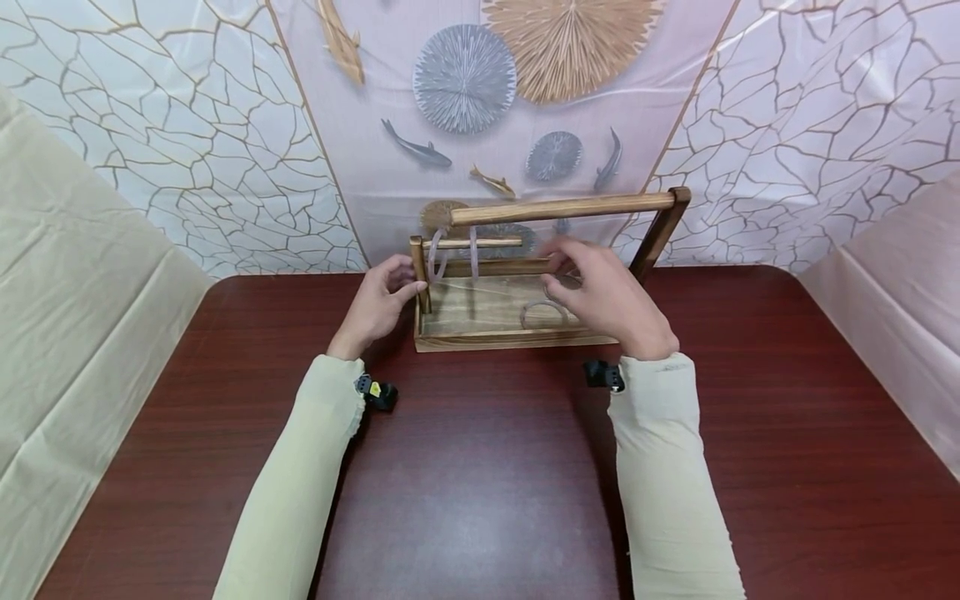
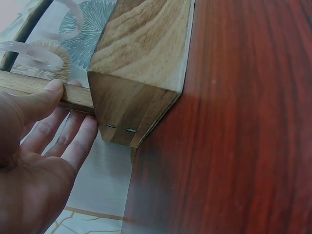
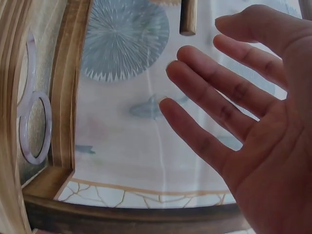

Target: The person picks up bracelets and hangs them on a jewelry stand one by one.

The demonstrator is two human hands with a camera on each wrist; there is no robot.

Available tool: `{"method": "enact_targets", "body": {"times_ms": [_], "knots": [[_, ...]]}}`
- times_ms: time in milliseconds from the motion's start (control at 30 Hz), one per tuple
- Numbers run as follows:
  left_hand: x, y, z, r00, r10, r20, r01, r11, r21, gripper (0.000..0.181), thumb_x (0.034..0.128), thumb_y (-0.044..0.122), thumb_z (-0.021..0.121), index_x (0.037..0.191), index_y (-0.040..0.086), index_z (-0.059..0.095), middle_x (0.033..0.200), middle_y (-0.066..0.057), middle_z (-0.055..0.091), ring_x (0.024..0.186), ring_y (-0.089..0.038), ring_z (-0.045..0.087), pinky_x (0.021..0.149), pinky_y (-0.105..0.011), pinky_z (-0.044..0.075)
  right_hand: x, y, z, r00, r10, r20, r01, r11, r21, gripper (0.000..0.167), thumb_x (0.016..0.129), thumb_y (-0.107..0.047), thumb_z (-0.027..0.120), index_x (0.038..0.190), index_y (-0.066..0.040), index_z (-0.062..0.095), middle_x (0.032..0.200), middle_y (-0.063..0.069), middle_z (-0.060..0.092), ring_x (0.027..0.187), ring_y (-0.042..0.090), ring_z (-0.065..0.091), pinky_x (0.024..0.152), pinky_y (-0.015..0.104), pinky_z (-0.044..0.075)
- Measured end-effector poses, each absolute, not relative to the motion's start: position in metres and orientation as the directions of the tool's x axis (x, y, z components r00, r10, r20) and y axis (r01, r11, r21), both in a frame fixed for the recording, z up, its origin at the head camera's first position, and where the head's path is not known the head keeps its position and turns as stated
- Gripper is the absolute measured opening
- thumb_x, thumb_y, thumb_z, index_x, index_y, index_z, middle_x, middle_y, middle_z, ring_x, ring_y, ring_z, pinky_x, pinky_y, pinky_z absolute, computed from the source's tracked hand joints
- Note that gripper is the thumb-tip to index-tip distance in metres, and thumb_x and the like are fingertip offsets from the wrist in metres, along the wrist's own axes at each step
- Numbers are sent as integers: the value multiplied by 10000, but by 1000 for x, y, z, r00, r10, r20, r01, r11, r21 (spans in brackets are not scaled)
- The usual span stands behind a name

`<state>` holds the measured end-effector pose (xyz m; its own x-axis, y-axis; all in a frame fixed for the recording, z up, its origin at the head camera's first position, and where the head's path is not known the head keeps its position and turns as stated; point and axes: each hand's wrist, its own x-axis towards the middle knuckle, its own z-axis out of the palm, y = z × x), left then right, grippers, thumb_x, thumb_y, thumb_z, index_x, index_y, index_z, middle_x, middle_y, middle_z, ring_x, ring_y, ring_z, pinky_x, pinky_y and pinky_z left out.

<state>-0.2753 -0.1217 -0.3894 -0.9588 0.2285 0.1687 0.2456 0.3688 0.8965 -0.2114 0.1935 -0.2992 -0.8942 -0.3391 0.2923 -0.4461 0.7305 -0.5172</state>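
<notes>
A wooden stand (image 1: 510, 340) has a tray base, a short left post (image 1: 417, 250) with a low bar (image 1: 495, 242), and a tall right post with a high bar (image 1: 562, 207). Two pale rings hang on the low bar, one ring (image 1: 474, 258) right of the other. My left hand (image 1: 375, 304) pinches the short post, thumb in front and fingers behind, as the left wrist view shows at the post (image 2: 75, 97). Above the tray's right part, my right hand (image 1: 603, 292) has its fingers spread, holding nothing. Rings lie in the tray, including one ring (image 3: 48, 117) in the right wrist view.
The stand sits at the far side of a dark red table (image 1: 480, 467). Behind it hangs a patterned cloth backdrop (image 1: 360, 167), and beige cloth (image 1: 82, 275) lines the left side. Both forearms in pale sleeves reach across the table.
</notes>
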Motion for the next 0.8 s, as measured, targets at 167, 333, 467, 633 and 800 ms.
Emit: {"method": "enact_targets", "body": {"times_ms": [167,333,467,633,800], "knots": [[-275,-121,-389,-959,230,168,246,374,894,260,1003,112,640,1246,28,601,1211,-184,698,1136,-308,643,972,-400,490,-208,201,-301,-921,-282,270,-388,735,-557,239,965,-159,661,1200,-116,662,975,45,752,917,184,705,837,411,539],[-275,-122,-389,-957,237,165,247,376,893,266,1006,121,636,1258,41,604,1234,-173,698,1161,-317,643,990,-428,494,-205,205,-303,-917,-266,298,-394,728,-561,200,964,-165,682,1158,-116,679,957,32,751,884,167,691,827,395,539],[-275,-123,-390,-960,233,157,240,389,890,290,1012,139,632,1281,39,591,1244,-173,691,1175,-315,634,988,-427,490,-202,210,-304,-918,-250,309,-390,715,-580,215,973,-158,675,1179,-98,682,984,47,750,893,171,689,835,386,543],[-275,-123,-390,-960,230,160,240,381,893,285,1006,129,640,1269,30,594,1221,-183,695,1148,-312,638,946,-386,491,-198,221,-305,-934,-211,290,-350,702,-620,258,986,-169,669,1235,-102,670,1062,55,741,965,173,686,848,301,537],[-275,-122,-390,-960,228,161,240,376,895,276,1004,124,641,1260,31,598,1210,-184,699,1135,-301,640,930,-362,488,-192,234,-304,-948,-203,246,-317,682,-659,286,1000,-205,658,1272,-115,654,1122,72,733,1027,186,680,842,163,510]]}}
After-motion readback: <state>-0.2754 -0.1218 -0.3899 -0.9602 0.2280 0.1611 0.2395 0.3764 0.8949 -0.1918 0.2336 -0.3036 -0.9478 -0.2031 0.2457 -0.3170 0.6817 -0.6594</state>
